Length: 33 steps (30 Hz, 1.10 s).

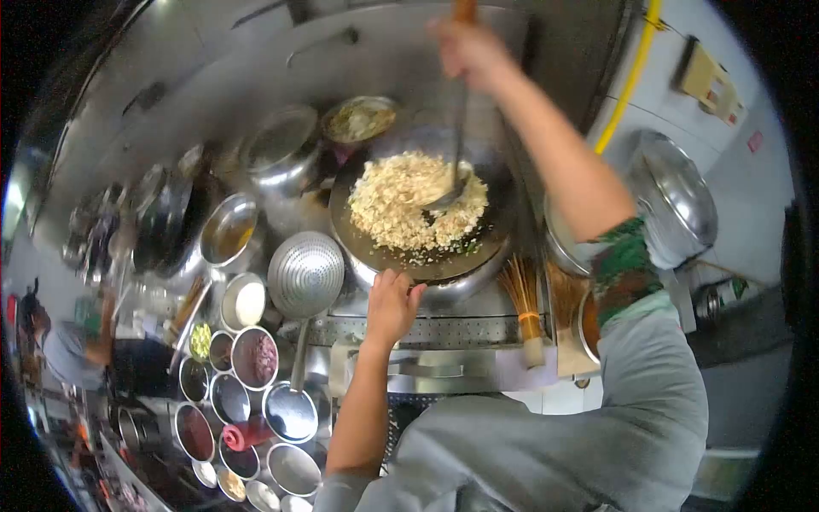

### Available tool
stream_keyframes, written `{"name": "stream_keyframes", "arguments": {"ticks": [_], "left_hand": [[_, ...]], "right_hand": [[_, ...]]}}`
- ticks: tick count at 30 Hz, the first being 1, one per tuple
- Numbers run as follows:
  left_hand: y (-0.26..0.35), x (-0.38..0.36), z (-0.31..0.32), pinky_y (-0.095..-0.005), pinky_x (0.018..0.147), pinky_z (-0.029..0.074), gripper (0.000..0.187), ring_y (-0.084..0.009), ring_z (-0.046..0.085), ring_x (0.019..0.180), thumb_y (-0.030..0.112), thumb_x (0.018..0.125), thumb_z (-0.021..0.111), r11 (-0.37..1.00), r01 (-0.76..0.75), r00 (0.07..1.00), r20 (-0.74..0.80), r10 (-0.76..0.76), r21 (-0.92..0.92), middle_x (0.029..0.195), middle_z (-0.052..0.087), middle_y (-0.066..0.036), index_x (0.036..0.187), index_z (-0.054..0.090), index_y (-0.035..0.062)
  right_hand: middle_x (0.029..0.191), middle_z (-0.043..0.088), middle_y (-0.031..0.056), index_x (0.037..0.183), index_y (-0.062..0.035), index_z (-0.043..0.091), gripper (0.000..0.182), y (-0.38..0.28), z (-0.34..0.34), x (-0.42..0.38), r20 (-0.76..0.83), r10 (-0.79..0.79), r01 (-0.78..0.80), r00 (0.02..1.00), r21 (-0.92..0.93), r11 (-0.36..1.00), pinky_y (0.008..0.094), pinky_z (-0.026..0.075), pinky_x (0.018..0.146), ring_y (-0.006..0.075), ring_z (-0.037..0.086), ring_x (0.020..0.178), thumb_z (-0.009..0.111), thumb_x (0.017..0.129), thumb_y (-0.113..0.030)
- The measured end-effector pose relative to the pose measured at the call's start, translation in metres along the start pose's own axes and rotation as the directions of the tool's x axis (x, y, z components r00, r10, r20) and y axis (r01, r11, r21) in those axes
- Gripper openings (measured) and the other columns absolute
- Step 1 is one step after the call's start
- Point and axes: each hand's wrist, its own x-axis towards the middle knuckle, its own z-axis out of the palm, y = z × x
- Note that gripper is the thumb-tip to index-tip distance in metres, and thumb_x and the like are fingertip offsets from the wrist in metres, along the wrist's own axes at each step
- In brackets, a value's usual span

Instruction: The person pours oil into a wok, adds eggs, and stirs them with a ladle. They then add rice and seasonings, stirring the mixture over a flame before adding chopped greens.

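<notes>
My right hand (473,55) is closed around the wooden handle of a long metal ladle (459,128), high over the far side of the stove. The ladle's bowl rests in a heap of pale yellow chopped food (401,200), with a few green bits in it. This food fills the middle of a dark wok (375,256) on the burner. At the wok's near rim, my left hand (392,309) grips the edge, fingers over it and thumb to the right.
A perforated strainer (307,273) lies left of the wok, above several metal ingredient pots (294,410). A bamboo brush (525,311) is to the right. Farther left stands another person (72,350). A large metal bowl (682,192) leans at the right wall.
</notes>
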Motion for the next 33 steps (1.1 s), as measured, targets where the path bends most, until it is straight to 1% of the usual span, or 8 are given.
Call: {"name": "stream_keyframes", "arguments": {"ticks": [3, 5, 10, 14, 18, 23, 27, 33], "left_hand": [[-0.002, -0.001, -0.003, -0.0472, 0.076, 0.043, 0.019, -0.0377, 0.053, 0.090, 0.021, 0.085, 0.071, 1.000, 0.023, 1.000, 0.001, -0.023, -0.018, 0.090, 0.055, -0.015, 0.087, 0.062, 0.0041], [0.000, 0.001, -0.004, -0.0464, 0.074, 0.042, 0.017, -0.0375, 0.051, 0.086, 0.018, 0.086, 0.071, 0.999, 0.002, 1.000, -0.015, -0.002, -0.048, 0.088, 0.054, -0.016, 0.087, 0.063, 0.0036], [0.005, -0.010, -0.007, -0.0458, 0.075, 0.042, 0.019, -0.0373, 0.050, 0.086, 0.017, 0.086, 0.071, 0.999, -0.042, 0.999, 0.001, 0.042, -0.014, 0.088, 0.053, -0.017, 0.088, 0.062, 0.0014], [0.076, -0.017, -0.072, -0.0451, 0.076, 0.041, 0.020, -0.0359, 0.047, 0.087, 0.016, 0.090, 0.068, 0.994, -0.036, 0.997, -0.073, 0.028, -0.107, 0.089, 0.052, -0.018, 0.089, 0.059, -0.0012], [0.045, -0.020, -0.046, -0.0483, 0.074, 0.041, 0.017, -0.0398, 0.052, 0.087, 0.016, 0.085, 0.071, 0.994, -0.041, 0.999, -0.007, 0.041, -0.101, 0.088, 0.054, -0.019, 0.087, 0.061, 0.0018], [0.013, -0.112, -0.023, -0.0510, 0.075, 0.043, 0.019, -0.0391, 0.054, 0.089, 0.021, 0.087, 0.068, 0.992, -0.126, 0.992, -0.021, 0.127, 0.022, 0.091, 0.056, -0.018, 0.085, 0.062, 0.0027], [0.025, -0.046, -0.070, -0.0498, 0.078, 0.045, 0.022, -0.0371, 0.054, 0.094, 0.026, 0.088, 0.067, 0.999, -0.014, 1.000, -0.004, 0.014, 0.040, 0.097, 0.057, -0.017, 0.086, 0.062, 0.0043], [-0.013, -0.014, -0.021, -0.0476, 0.079, 0.045, 0.025, -0.0349, 0.054, 0.096, 0.030, 0.089, 0.066, 0.993, -0.058, 0.998, -0.021, 0.061, 0.099, 0.095, 0.056, -0.014, 0.089, 0.062, 0.0052]], "right_hand": [[0.052, 0.033, -0.0068, 0.077, -0.0115, 0.051, 0.026, -0.016, -0.037, -0.010, 0.136, 0.046, -0.055, 0.990, 0.066, 0.996, 0.0266, 0.027, 0.042, 0.0070, 0.031, 0.041, 0.066, 0.093, -0.025], [0.053, 0.033, -0.0072, 0.071, -0.0134, 0.047, 0.030, 0.019, -0.017, -0.040, -0.100, 0.091, -0.076, 0.991, 0.149, 0.986, 0.0263, 0.027, 0.042, 0.0074, 0.030, 0.042, 0.066, 0.093, -0.023], [0.054, 0.029, -0.0079, 0.081, -0.0131, 0.047, 0.022, 0.028, -0.006, -0.018, -0.234, 0.142, -0.082, 0.962, 0.249, 0.965, 0.0269, 0.027, 0.041, 0.0079, 0.029, 0.043, 0.063, 0.094, -0.020], [0.054, 0.027, -0.0080, 0.083, -0.0105, 0.051, 0.019, -0.033, -0.023, -0.042, -0.070, 0.279, -0.248, 0.958, 0.289, 0.925, 0.0271, 0.027, 0.041, 0.0079, 0.028, 0.042, 0.064, 0.093, -0.019], [0.054, 0.036, -0.0055, 0.080, -0.0108, 0.050, 0.021, -0.016, 0.024, -0.072, -0.356, 0.069, -0.069, 0.932, 0.012, 0.998, 0.0283, 0.029, 0.039, 0.0093, 0.033, 0.040, 0.067, 0.091, -0.017], [0.052, 0.035, -0.0038, 0.075, -0.0150, 0.043, 0.030, -0.042, 0.019, -0.126, -0.361, -0.167, 0.252, 0.918, 0.201, 0.947, 0.0296, 0.028, 0.037, 0.0095, 0.035, 0.040, 0.069, 0.091, -0.018], [0.052, 0.034, -0.0039, 0.075, -0.0156, 0.041, 0.035, -0.021, 0.027, -0.122, -0.352, -0.110, 0.202, 0.929, 0.236, 0.951, 0.0298, 0.027, 0.037, 0.0105, 0.031, 0.037, 0.071, 0.091, -0.022], [0.053, 0.035, -0.0058, 0.079, -0.0141, 0.045, 0.029, -0.095, 0.035, -0.112, -0.347, -0.175, 0.226, 0.921, 0.114, 0.967, 0.0275, 0.029, 0.038, 0.0079, 0.033, 0.039, 0.069, 0.091, -0.022]]}}
